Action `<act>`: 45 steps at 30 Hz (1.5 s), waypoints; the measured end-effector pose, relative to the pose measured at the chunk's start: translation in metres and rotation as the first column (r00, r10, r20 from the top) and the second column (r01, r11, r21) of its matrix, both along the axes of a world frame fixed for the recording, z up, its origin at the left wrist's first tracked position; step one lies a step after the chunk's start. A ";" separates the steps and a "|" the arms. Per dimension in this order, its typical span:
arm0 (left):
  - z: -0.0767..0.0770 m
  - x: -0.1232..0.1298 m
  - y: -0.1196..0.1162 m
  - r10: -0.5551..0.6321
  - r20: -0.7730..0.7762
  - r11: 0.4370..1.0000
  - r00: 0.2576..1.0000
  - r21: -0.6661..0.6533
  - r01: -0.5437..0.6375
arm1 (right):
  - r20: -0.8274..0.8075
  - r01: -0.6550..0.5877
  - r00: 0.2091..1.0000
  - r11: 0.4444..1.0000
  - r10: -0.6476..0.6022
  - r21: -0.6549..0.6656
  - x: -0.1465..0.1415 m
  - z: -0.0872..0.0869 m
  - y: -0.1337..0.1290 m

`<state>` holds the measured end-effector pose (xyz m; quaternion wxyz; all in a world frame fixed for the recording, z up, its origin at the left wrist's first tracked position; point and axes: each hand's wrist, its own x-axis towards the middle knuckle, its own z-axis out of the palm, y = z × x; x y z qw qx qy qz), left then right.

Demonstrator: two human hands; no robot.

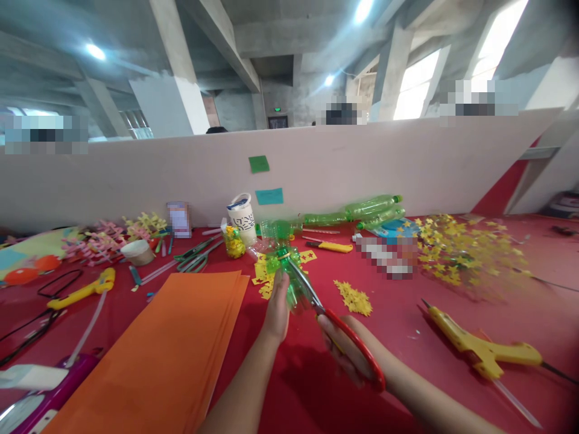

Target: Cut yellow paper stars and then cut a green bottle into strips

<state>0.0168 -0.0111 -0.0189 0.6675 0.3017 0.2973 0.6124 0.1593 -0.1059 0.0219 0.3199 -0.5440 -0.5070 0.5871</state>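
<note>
My left hand is closed around a cut piece of green plastic bottle, held over the middle of the table. Red-handled scissors are in my right hand, its fingers wrapped about the handles. Their blades reach up and left to the bottle piece, touching or just in front of it; I cannot tell whether plastic lies between them. Beyond my left hand are yellow star-punched paper scraps. Right of the blades lies a pile of small yellow paper stars.
Orange sheets lie left of my arm. Yellow glue guns rest on both sides. Green bottles, a yellow cutter knife, a white cup and green-handled scissors stand or lie behind. Yellow star branches spread at right.
</note>
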 end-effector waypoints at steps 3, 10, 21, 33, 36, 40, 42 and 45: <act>0.010 -0.005 0.002 0.015 0.019 0.998 1.000 -0.065 -0.014 | 0.026 -0.060 0.998 0.997 0.062 -0.051 0.002 -0.001 0.002; 0.027 -0.031 0.015 0.102 0.243 0.991 0.965 -0.113 -0.076 | 0.370 -0.157 0.925 0.973 0.085 0.169 0.021 0.010 0.006; 0.023 -0.028 0.013 0.089 0.221 0.990 0.971 -0.126 -0.062 | 0.513 -0.218 0.846 0.972 0.145 0.083 0.024 0.015 0.005; 0.021 -0.023 0.011 0.112 0.152 0.982 0.982 -0.170 -0.086 | 0.191 -0.164 0.967 0.986 0.169 -0.040 0.021 0.009 0.002; 0.020 -0.021 0.011 0.111 0.143 0.984 0.983 -0.153 -0.089 | 0.177 -0.157 0.971 0.987 0.160 -0.035 0.020 0.007 0.002; 0.020 -0.018 0.009 0.078 0.110 0.990 0.991 -0.126 -0.064 | 0.167 -0.157 0.973 0.987 0.160 -0.031 0.020 0.004 0.002; 0.020 -0.017 0.008 0.065 0.091 0.990 0.994 -0.129 -0.053 | 0.160 -0.161 0.973 0.986 0.165 -0.034 0.021 0.003 0.002; 0.021 -0.016 0.007 0.059 0.092 0.991 0.994 -0.128 -0.047 | 0.152 -0.156 0.976 0.987 0.159 -0.033 0.021 0.001 0.003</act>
